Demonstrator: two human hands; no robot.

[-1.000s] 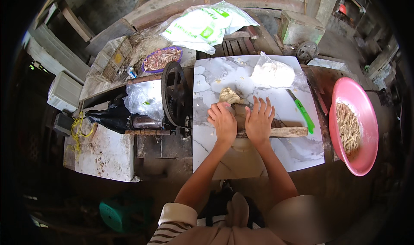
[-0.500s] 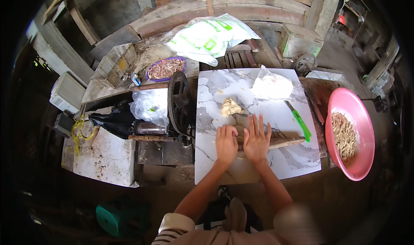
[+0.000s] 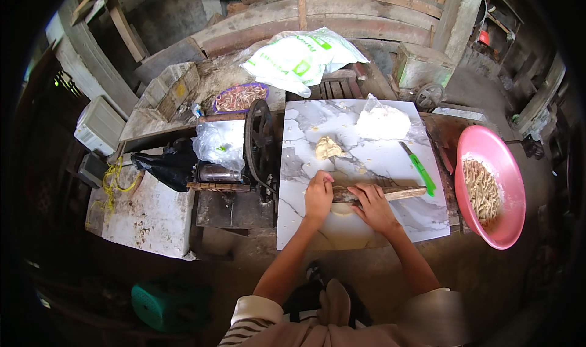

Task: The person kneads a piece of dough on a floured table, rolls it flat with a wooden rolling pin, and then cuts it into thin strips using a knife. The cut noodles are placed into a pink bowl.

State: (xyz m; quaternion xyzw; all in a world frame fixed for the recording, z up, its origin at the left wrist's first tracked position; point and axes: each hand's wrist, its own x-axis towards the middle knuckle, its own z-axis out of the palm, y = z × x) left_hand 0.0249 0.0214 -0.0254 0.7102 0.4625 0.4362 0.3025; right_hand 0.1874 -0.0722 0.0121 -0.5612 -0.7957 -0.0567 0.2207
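A wooden rolling pin (image 3: 405,192) lies crosswise on the marble-patterned board (image 3: 302,122). My left hand (image 3: 319,195) is closed at its left end, with the fingers curled in. Farther right, my right hand (image 3: 371,204) bends its fingers over the pin's middle. A flattened piece of pale dough (image 3: 343,209) shows partly under the pin, between my hands. Beyond them sits a lump of dough (image 3: 328,148). A clear bag of white flour (image 3: 383,121) rests at the board's far right, and a knife with a green handle (image 3: 421,171) lies near the right edge.
At the right stands a pink basin (image 3: 511,188) of floured dough strips. A hand-cranked machine with a large wheel (image 3: 259,142) adjoins the board's left side. Behind are a purple-rimmed basket (image 3: 241,98) of strips and a white-green sack (image 3: 299,63). A green stool (image 3: 152,307) is lower left.
My right hand has gone from flat with fingers stretched forward to curled over the rolling pin. My left hand stays at the pin's left end. The whole view has shifted slightly.
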